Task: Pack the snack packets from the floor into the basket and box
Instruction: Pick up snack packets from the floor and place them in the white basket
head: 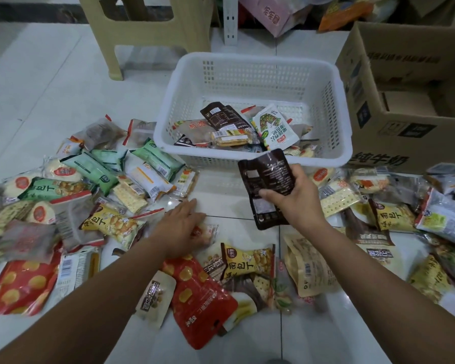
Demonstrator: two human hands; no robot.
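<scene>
My right hand (297, 198) grips a dark brown snack packet (267, 179) just in front of the white basket's (252, 67) near rim. The basket holds several packets, among them a brown one (225, 118) and a white-green one (275, 127). My left hand (183, 227) lies over a small clear packet with a red label (208, 231) on the floor, fingers curling around it. Many snack packets are scattered on the tiled floor to the left, right and front. The cardboard box (394, 132) stands open to the right of the basket.
A beige plastic stool (142, 35) stands behind the basket on the left. Bags of goods and a white shelf post (230, 19) are at the back. A red packet (200, 300) and a yellow packet (247, 261) lie between my forearms.
</scene>
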